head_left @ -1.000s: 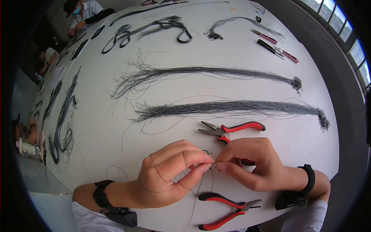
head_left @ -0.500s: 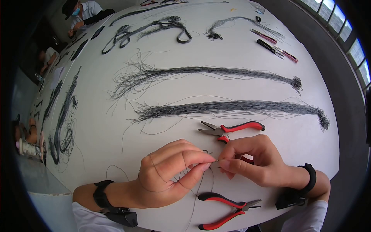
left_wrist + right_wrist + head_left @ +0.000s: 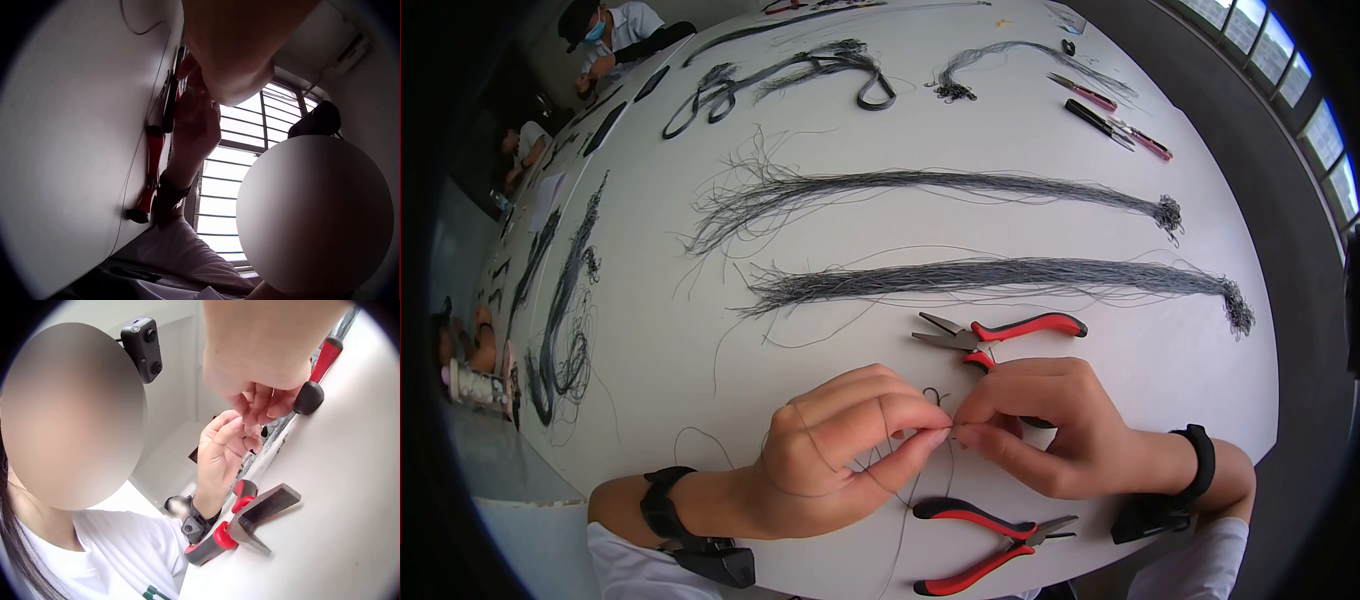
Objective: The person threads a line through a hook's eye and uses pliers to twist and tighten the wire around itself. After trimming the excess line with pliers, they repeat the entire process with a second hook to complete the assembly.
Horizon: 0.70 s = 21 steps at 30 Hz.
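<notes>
My left hand (image 3: 840, 450) pinches a thin dark wire (image 3: 901, 535) between thumb and forefinger. The strand loops round the back of that hand and trails down over the table, and a small dark curl shows just above the fingertips. Thumb and forefinger of my right hand (image 3: 1050, 430) pinch the wire right beside the left fingertips. Red-and-black pliers (image 3: 1022, 540) lie with jaws apart below the hands. A second pair of pliers (image 3: 1035, 326) lies above the right hand, partly hidden by it; both pairs also show in the right wrist view.
Two long bundles of dark wire (image 3: 1000, 277) lie across the white table (image 3: 650, 350) beyond the hands. More looped strands (image 3: 880, 95) and several small cutting tools (image 3: 1090, 120) lie at the back. Other people sit along the left, one with a cap and mask (image 3: 595, 25).
My right hand rose slightly and parted from the left fingertips half a second ago; now it has come back down against them. The left hand keeps nearly the same place.
</notes>
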{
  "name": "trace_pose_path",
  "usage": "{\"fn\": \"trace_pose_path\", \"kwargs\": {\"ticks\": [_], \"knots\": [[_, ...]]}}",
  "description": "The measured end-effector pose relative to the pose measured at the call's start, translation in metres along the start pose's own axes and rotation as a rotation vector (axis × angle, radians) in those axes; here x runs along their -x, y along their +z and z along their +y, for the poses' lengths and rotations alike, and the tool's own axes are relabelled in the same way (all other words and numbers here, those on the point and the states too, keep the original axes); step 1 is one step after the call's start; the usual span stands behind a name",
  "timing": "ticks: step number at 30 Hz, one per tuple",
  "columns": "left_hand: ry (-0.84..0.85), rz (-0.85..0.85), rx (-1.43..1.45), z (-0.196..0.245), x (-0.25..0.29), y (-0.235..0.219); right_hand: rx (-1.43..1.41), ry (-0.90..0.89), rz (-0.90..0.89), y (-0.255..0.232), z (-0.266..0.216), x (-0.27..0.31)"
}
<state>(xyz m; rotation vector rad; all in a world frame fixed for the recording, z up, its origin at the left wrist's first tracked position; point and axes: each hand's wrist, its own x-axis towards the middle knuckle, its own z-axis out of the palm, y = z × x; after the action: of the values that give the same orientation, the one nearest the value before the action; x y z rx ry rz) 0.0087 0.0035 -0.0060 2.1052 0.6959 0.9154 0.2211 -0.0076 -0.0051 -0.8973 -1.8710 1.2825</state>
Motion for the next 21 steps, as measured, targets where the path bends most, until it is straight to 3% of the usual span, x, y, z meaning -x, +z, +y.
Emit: {"fn": "trace_pose_path", "kwargs": {"ticks": [2,12,18,20,21], "knots": [[0.008,-0.010,-0.021,0.000,0.000,0.000,0.114,-0.099,0.023,0.000,0.000,0.000],[-0.052,0.009,-0.018,0.004,0.000,-0.002,0.122,-0.068,0.057,-0.006,-0.002,-0.002],[-0.051,-0.006,0.037,0.006,-0.003,-0.005,0.033,0.149,0.201,-0.015,0.004,-0.006],[-0.251,-0.008,0.130,0.008,-0.001,-0.005,0.072,0.212,0.239,-0.024,0.005,-0.010],[-0.223,0.017,0.121,0.004,0.000,-0.005,0.061,0.134,0.273,-0.026,0.006,-0.013]]}}
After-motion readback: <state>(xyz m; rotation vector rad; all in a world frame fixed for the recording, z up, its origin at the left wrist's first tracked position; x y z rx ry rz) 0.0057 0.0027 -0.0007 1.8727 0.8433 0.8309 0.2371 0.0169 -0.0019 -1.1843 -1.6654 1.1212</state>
